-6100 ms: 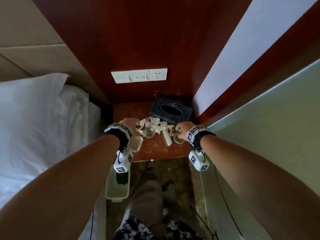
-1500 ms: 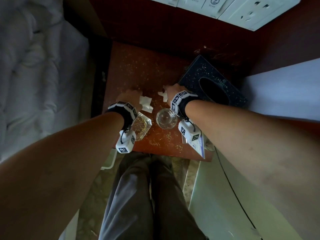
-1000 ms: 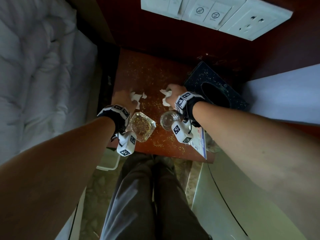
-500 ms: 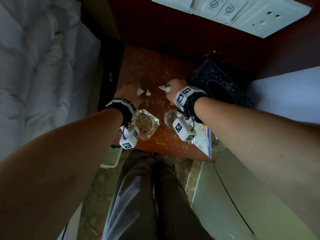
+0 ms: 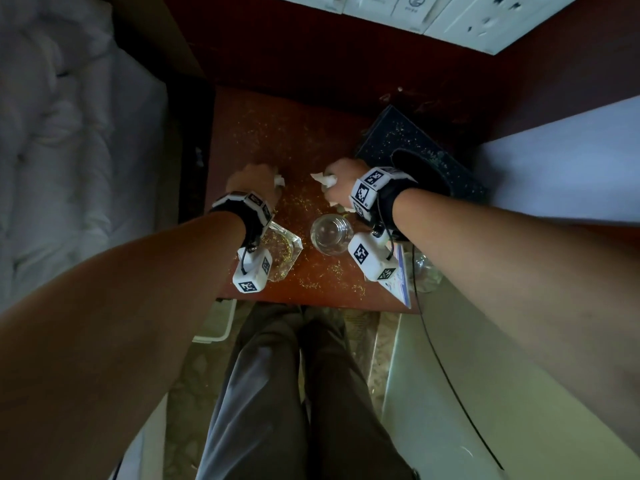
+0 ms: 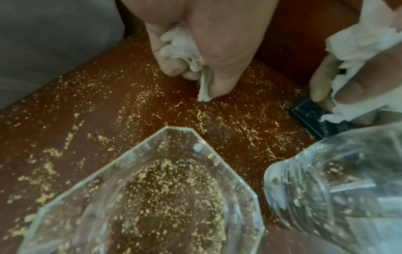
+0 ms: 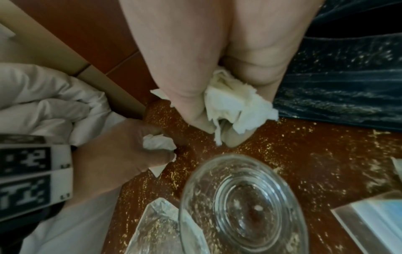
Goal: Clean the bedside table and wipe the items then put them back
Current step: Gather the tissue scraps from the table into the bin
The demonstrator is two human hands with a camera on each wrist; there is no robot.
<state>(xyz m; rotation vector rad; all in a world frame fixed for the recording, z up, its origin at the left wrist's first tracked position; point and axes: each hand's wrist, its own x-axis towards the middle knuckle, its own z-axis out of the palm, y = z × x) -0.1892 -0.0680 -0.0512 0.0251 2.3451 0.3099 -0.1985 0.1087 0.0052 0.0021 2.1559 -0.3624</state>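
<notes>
From the head view, the left hand (image 5: 251, 183) and right hand (image 5: 341, 183) sit side by side on the crumb-strewn surface (image 5: 277, 133), each balled round a wad of tissue, forearms reaching in over the glass ashtray (image 5: 289, 252) and the tumbler (image 5: 330, 233) near the front edge; a backward drag of either wrist could knock that glassware off, and sweeping forward could push crumbs over the lip onto the floor. The dark tissue box (image 5: 415, 150) stands at the back right, touching or just behind the right wrist. In the left wrist view, the left fingers (image 6: 174, 68) are curled tight on a crumpled tissue (image 6: 182, 49), knuckles down on the wood; so small a wad may smear grit rather than lift it. The right wrist view shows the right fingers likewise gripping a larger tissue (image 7: 234, 106), pressed just beside the box, with the tumbler directly below the wrist, where the wrist camera could clip its rim.
</notes>
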